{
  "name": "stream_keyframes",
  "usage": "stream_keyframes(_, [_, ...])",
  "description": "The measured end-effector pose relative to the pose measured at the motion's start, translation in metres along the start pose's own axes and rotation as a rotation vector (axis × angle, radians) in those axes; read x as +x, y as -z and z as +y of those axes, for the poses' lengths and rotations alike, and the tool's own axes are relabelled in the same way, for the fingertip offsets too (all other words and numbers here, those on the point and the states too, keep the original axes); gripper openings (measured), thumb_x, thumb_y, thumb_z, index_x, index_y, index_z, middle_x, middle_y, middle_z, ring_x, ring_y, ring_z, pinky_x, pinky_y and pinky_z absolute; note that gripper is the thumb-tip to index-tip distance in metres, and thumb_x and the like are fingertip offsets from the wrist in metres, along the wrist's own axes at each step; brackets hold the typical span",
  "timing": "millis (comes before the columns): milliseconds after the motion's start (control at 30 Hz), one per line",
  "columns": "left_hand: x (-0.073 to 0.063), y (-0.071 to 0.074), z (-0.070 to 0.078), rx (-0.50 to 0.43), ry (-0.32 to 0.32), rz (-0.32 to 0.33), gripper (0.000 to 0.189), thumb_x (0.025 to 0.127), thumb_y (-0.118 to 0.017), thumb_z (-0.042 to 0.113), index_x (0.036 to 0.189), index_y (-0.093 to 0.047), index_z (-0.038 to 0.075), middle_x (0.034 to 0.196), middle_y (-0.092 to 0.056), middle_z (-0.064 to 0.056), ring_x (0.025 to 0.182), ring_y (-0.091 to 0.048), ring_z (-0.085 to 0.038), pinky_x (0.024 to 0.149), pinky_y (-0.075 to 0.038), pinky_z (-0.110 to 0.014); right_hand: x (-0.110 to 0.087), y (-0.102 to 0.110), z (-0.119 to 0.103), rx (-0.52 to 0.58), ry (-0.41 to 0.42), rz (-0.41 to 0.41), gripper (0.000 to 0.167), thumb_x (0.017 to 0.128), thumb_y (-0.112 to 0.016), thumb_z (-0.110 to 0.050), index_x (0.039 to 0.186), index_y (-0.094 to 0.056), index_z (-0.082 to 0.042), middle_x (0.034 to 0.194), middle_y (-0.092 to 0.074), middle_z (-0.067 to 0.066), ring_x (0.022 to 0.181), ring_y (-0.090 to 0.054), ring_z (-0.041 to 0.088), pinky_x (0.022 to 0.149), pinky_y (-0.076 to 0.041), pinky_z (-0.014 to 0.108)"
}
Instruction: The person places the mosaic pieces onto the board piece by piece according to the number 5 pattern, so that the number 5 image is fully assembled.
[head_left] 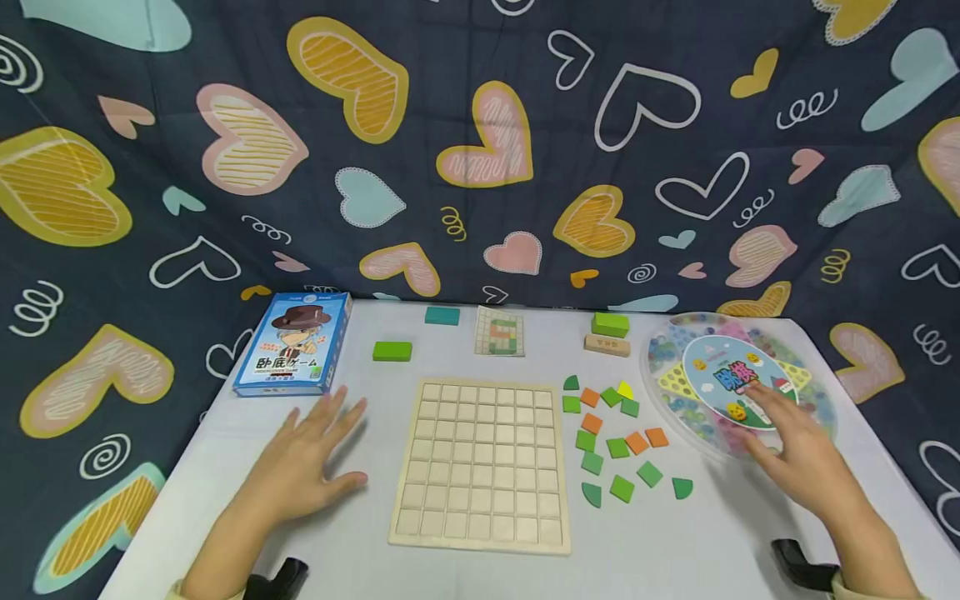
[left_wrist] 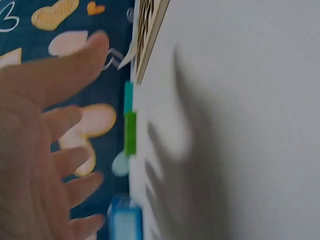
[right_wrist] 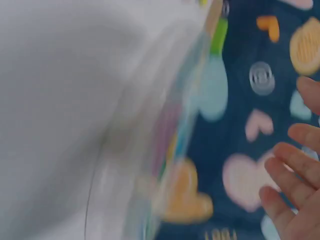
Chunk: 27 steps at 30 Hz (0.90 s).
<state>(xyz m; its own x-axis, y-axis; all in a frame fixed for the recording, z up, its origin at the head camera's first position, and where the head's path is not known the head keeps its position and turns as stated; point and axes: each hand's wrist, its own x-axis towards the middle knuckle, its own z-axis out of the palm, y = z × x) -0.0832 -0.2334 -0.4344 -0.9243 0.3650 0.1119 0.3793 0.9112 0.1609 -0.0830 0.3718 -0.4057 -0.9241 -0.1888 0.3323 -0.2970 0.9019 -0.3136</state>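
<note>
My left hand (head_left: pixel 303 462) hovers palm down over the white table with its fingers spread, just in front of a blue game box (head_left: pixel 294 343). In the left wrist view there is a gap between this hand and its shadow. My right hand (head_left: pixel 806 454) is held over the near right part of a round clear case (head_left: pixel 678 417) of colored pieces with a blue label; its fingers are loosely extended and grip nothing. Between the hands lies a wooden grid board (head_left: pixel 480 467), its squares bare. Several small tiles (head_left: pixel 622 488) in green, orange and yellow are scattered right of it.
Behind the board lie a pattern card (head_left: pixel 489 336), a teal block (head_left: pixel 442 316) and a green block (head_left: pixel 392 351). Another green block (head_left: pixel 611 323) and a wooden block (head_left: pixel 607 345) sit by the case. A dark heart-print cloth (head_left: pixel 450 100) hangs behind the table.
</note>
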Motion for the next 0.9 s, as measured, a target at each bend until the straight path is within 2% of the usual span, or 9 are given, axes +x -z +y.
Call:
stream_keyframes(133, [0.018,-0.014,0.014,-0.224,-0.08,-0.093,0.089,0.071,-0.074,0.056,0.146,-0.039,0.022,0.154,-0.031,-0.012,0.139,-0.034,-0.034,0.11,-0.027,-0.06,0.032,-0.025,-0.022,0.163,0.002,-0.078,0.051,0.089,-0.066,-0.019,0.134,-0.05,-0.003,0.132,-0.052,0.024,0.116,-0.049,0.047,0.089,-0.039,0.063])
stream_keyframes(333, [0.043,-0.026,0.03,-0.478,-0.155,-0.178,0.09,0.069,-0.079,0.048,0.146,-0.04,0.021,0.155,-0.027,-0.01,0.142,-0.026,-0.035,0.11,-0.028,-0.058,0.084,-0.072,-0.052,0.423,-0.021,-0.287,0.045,0.091,-0.064,-0.018,0.131,-0.053,0.001,0.127,-0.058,0.022,0.114,-0.056,0.04,0.095,-0.046,0.053])
stream_keyframes(433, [0.05,-0.031,0.032,-0.561,-0.162,-0.226,0.091,0.069,-0.08,0.043,0.146,-0.038,0.021,0.157,-0.024,-0.011,0.144,-0.02,-0.035,0.112,-0.025,-0.058,0.105,-0.096,-0.062,0.487,-0.044,-0.382,0.044,0.09,-0.064,-0.016,0.129,-0.054,0.002,0.128,-0.058,0.021,0.116,-0.056,0.038,0.097,-0.047,0.05])
stream_keyframes(533, [0.052,-0.036,0.03,-0.584,-0.176,-0.267,0.093,0.068,-0.08,0.045,0.147,-0.036,0.02,0.157,-0.021,-0.012,0.145,-0.015,-0.035,0.112,-0.022,-0.059,0.122,-0.115,-0.07,0.478,-0.047,-0.451,0.041,0.089,-0.065,-0.013,0.127,-0.057,0.002,0.125,-0.06,0.019,0.114,-0.058,0.035,0.094,-0.049,0.047])
stream_keyframes(633, [0.053,-0.039,0.029,-0.565,-0.197,-0.289,0.095,0.068,-0.078,0.048,0.148,-0.035,0.019,0.157,-0.019,-0.013,0.145,-0.011,-0.037,0.112,-0.02,-0.061,0.134,-0.125,-0.072,0.431,-0.03,-0.486,0.037,0.087,-0.066,-0.01,0.122,-0.06,0.0,0.12,-0.063,0.016,0.11,-0.06,0.032,0.093,-0.05,0.046])
stream_keyframes(767, [0.055,-0.038,0.031,-0.536,-0.204,-0.308,0.093,0.07,-0.078,0.045,0.148,-0.035,0.017,0.158,-0.016,-0.013,0.146,-0.008,-0.037,0.113,-0.017,-0.06,0.141,-0.129,-0.076,0.349,-0.01,-0.488,0.028,0.084,-0.068,-0.008,0.112,-0.066,-0.005,0.113,-0.064,0.012,0.104,-0.059,0.028,0.091,-0.049,0.046])
stream_keyframes(900, [0.054,-0.038,0.032,-0.511,-0.181,-0.326,0.089,0.07,-0.078,0.044,0.146,-0.039,0.018,0.158,-0.017,-0.011,0.146,-0.006,-0.036,0.113,-0.018,-0.06,0.141,-0.131,-0.08,0.275,0.012,-0.477,0.021,0.083,-0.069,-0.009,0.104,-0.067,-0.008,0.106,-0.062,0.009,0.097,-0.059,0.024,0.088,-0.049,0.045])
